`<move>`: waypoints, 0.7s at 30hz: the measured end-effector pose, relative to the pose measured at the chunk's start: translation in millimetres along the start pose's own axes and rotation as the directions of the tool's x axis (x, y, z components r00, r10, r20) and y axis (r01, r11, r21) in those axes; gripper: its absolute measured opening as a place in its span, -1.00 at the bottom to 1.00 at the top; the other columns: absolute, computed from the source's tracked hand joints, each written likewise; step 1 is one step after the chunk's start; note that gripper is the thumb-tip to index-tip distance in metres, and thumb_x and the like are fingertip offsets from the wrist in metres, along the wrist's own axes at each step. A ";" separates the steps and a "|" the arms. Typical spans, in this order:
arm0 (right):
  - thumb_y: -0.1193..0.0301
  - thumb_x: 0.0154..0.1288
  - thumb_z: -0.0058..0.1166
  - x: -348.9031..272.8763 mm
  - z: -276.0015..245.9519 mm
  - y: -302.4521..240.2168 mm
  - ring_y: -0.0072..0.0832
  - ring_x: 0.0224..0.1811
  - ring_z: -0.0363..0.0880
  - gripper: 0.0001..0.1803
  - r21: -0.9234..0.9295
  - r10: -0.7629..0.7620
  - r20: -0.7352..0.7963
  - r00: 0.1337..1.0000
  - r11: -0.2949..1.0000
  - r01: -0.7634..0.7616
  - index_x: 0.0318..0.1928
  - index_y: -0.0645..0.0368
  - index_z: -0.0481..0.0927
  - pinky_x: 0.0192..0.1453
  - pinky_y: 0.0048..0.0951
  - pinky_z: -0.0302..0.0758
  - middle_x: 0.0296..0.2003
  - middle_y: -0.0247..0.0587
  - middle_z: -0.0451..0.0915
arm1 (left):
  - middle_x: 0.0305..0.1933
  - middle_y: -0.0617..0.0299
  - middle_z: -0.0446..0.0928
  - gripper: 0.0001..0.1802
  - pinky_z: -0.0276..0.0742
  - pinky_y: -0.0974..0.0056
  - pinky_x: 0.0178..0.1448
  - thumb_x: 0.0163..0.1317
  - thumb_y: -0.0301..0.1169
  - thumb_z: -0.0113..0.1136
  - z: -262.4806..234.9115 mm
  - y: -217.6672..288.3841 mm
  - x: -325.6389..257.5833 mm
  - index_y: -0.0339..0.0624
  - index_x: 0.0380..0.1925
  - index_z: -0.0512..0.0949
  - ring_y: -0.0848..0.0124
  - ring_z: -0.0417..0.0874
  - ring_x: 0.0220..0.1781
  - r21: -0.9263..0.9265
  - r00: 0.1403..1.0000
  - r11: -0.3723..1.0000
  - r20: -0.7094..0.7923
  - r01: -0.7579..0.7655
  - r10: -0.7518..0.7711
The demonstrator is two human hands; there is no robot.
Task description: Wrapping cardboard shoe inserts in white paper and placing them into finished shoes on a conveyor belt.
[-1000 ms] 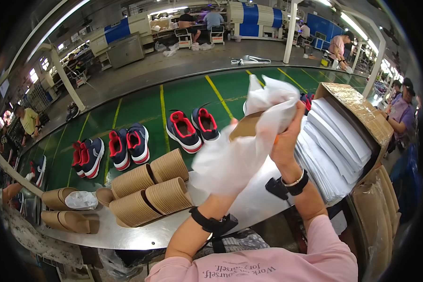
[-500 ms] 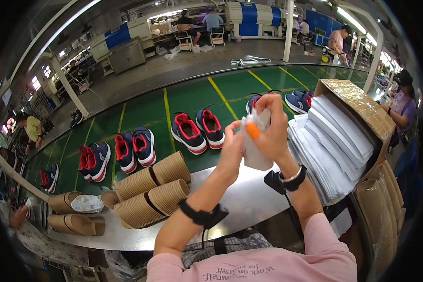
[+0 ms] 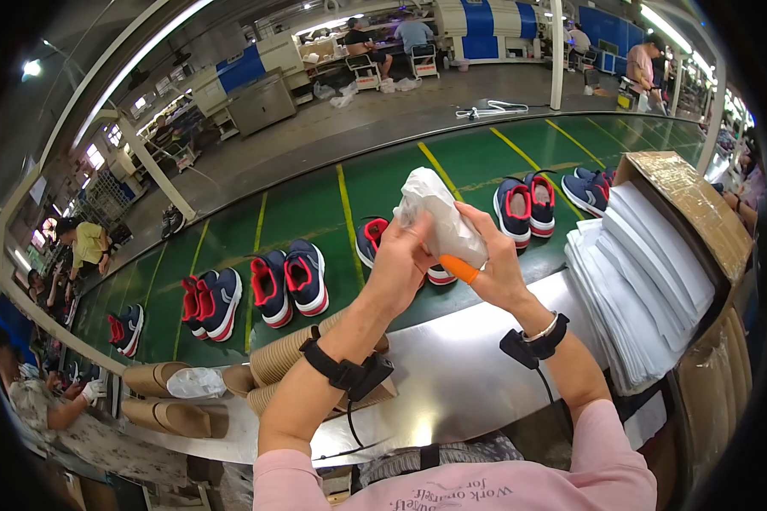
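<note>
From the head view, we have both hands raised over the steel table edge (image 3: 452, 383), closed together around a crumpled wad of white tissue paper (image 3: 439, 217): our left hand (image 3: 400, 264) wraps its near side, our right hand (image 3: 494, 272), one finger in an orange cot, pinches the other. We judge the wadding step is in hand; next calls for a tighter squeeze. Open room lies over the green conveyor (image 3: 315, 213); shoes (image 3: 285, 285), the paper stack (image 3: 648, 281) at right and cardboard cones (image 3: 290, 358) at left crowd us.
</note>
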State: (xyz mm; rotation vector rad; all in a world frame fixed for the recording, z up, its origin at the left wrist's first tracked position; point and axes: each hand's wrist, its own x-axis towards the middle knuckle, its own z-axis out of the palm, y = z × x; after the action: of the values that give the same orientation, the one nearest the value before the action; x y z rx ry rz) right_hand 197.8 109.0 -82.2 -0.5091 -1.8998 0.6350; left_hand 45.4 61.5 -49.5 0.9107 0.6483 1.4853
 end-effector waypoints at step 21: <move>0.35 -0.12 0.28 79.7 7.6 113.0 -0.08 -0.40 0.61 -0.26 -0.581 0.723 0.454 0.521 0.683 -0.441 0.00 0.47 0.16 -0.27 -0.16 0.55 -0.37 0.26 0.53 | -0.07 -0.19 0.51 -0.48 0.45 0.05 0.10 0.05 -0.19 0.22 -154.4 -84.4 173.3 -0.37 -0.10 0.42 -0.04 0.52 0.04 0.989 0.991 -0.110 -0.106 0.096 -0.087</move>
State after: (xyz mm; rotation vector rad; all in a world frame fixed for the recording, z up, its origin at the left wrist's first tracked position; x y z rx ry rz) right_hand 167.2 242.8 -100.8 -1.4267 -2.5633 0.9710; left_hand -33.6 260.3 -172.9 1.9651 1.9814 0.5171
